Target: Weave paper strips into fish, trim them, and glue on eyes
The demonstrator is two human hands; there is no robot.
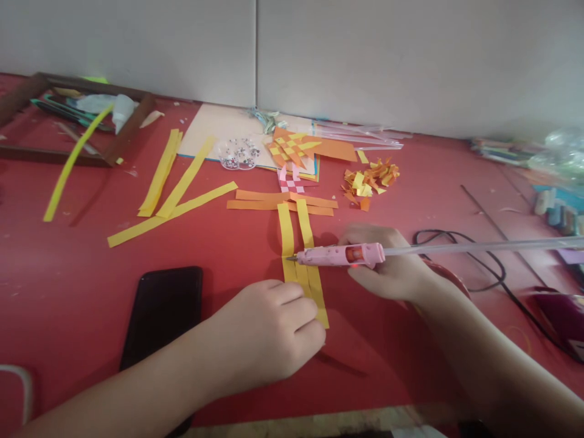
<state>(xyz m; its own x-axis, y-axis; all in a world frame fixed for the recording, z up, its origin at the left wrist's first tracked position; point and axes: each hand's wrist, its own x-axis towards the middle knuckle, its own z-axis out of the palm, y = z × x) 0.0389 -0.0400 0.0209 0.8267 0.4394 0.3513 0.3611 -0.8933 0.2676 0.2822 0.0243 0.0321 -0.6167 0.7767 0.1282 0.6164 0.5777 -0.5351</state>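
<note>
My right hand [381, 261] is closed round a pink hot glue gun [335, 254], a long clear glue stick [456, 246] running out of its back. The metal nozzle points left, at or just over the yellow paper strips [288, 240] in front of me. My left hand [285, 322] lies on the lower part of these strips with its fingers curled; the fingertips are hidden. Two upright yellow strips meet orange paper strips [255, 205] that lie crosswise at their far ends. Behind them sits a small pink-and-white checkered paper piece [292, 182].
A black phone [166, 310] lies left of my left hand. Loose yellow strips [168, 225], a wooden tray [132, 128] of tools and a woven orange paper fish [292, 146] are farther back. Paper scraps [371, 179] lie behind my right hand; a black cable [504, 274] loops at right.
</note>
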